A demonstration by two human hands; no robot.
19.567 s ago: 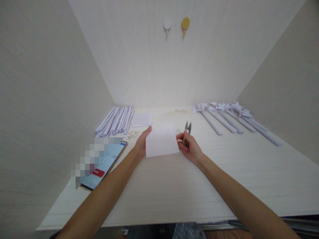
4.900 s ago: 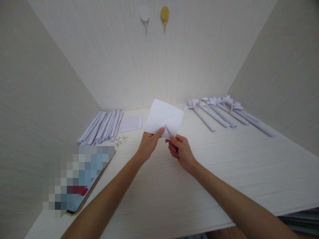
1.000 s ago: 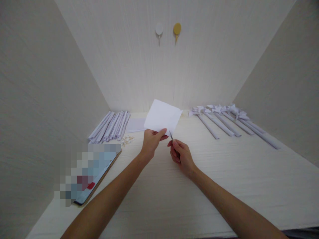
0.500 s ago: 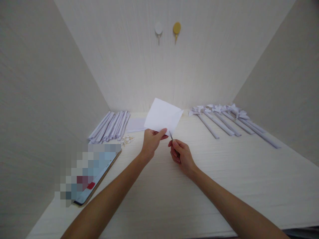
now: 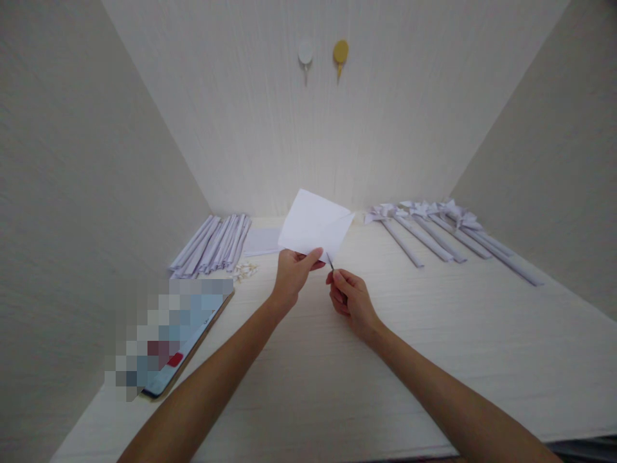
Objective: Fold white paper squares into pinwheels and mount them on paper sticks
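Note:
My left hand (image 5: 295, 273) pinches the lower edge of a white sheet of paper (image 5: 312, 222), thumb on top, holding it up above the table. One slit runs into the sheet from its right corner. My right hand (image 5: 351, 297) is closed around a small pair of scissors (image 5: 330, 262); the handles are mostly hidden in the fingers. The blade tips meet the bottom corner of the paper, close to my left thumb.
Rolled paper sticks (image 5: 214, 244) lie at the back left, beside flat paper sheets (image 5: 261, 241) and small whitish pieces (image 5: 245, 272). Paper pinwheels on sticks (image 5: 424, 235) line the back right. A phone (image 5: 193, 347), partly blurred, lies at left. Two hooks (image 5: 340, 51) are on the wall.
The hands, paper and scissors have hardly moved. The slit at the paper's right corner looks slightly wider apart. The whole view has shifted a little.

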